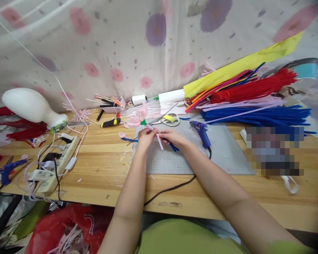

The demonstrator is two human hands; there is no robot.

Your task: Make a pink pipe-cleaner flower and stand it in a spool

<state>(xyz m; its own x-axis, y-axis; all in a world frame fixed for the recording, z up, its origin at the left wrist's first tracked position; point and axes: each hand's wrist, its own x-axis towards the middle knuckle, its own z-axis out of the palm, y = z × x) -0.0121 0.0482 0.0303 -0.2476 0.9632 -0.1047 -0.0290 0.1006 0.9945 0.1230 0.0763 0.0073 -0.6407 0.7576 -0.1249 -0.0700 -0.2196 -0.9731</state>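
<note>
A pink pipe-cleaner flower (138, 117) with a green base is held over the upper left of the grey cutting mat (172, 160). My left hand (146, 138) pinches its stem just below the green part. Close beside it, my right hand (172, 137) has its fingers closed at the stem, where a pale pink strip (159, 141) hangs down. Blue pipe cleaners (174, 146) stick out beneath my right hand; whether they are held or lie on the mat I cannot tell. Just beyond the hands lie scissors (171, 120) with pale handles.
A blue glue gun (201, 133) lies right of my hands, its black cord crossing the table edge. Bundles of blue (254, 115) and red pipe cleaners (257, 86) fill the back right. Left are a power strip (60, 164), another blue glue gun (7, 171) and a white foam head (29, 104).
</note>
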